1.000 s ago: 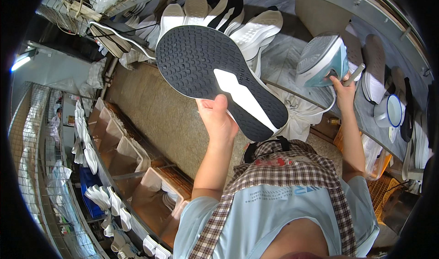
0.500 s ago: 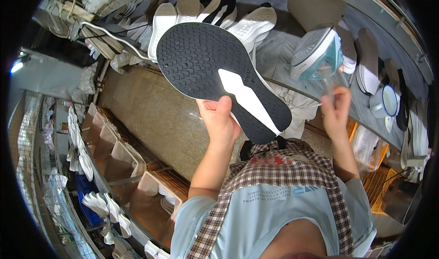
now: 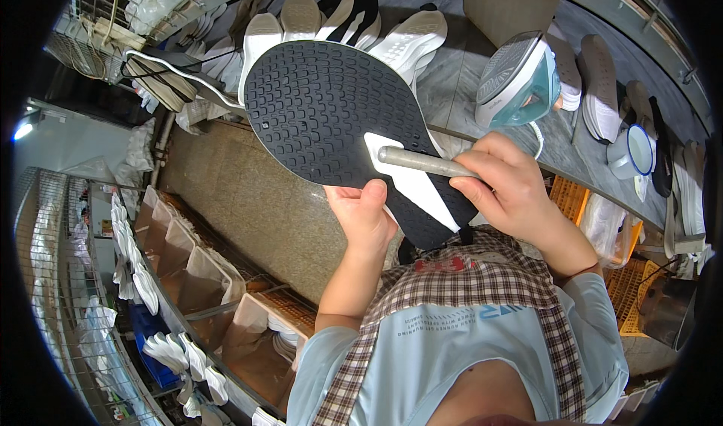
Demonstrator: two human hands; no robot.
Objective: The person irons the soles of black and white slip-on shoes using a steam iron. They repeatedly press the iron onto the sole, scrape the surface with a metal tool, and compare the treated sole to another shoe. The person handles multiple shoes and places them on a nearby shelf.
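Observation:
My left hand (image 3: 365, 214) grips the near edge of a large black shoe sole (image 3: 324, 114), thumb on top and fingers underneath. The sole's treaded face is turned up, with a white angular patch (image 3: 425, 196) running along its narrower end. My right hand (image 3: 516, 189) is closed round a grey metal rod (image 3: 425, 161). The rod lies across the patch, its rounded end at the patch's upper part; whether it presses down I cannot tell. Beyond my right hand, a teal and white clothes iron (image 3: 520, 83) sits on the grey bench with its metal plate showing.
White and grey soles (image 3: 410, 42) line the back of the bench (image 3: 467, 57); more soles (image 3: 601, 87) stand at its right beside a white, blue-rimmed mug (image 3: 631, 153). Orange crates (image 3: 568, 200) are below. Lined bins (image 3: 203, 268) and a wire rack (image 3: 64, 275) stand on the left.
My right hand has come leftward from beside the iron to the sole, bringing the metal rod over the white patch. My left hand keeps its hold; the sole has shifted slightly left.

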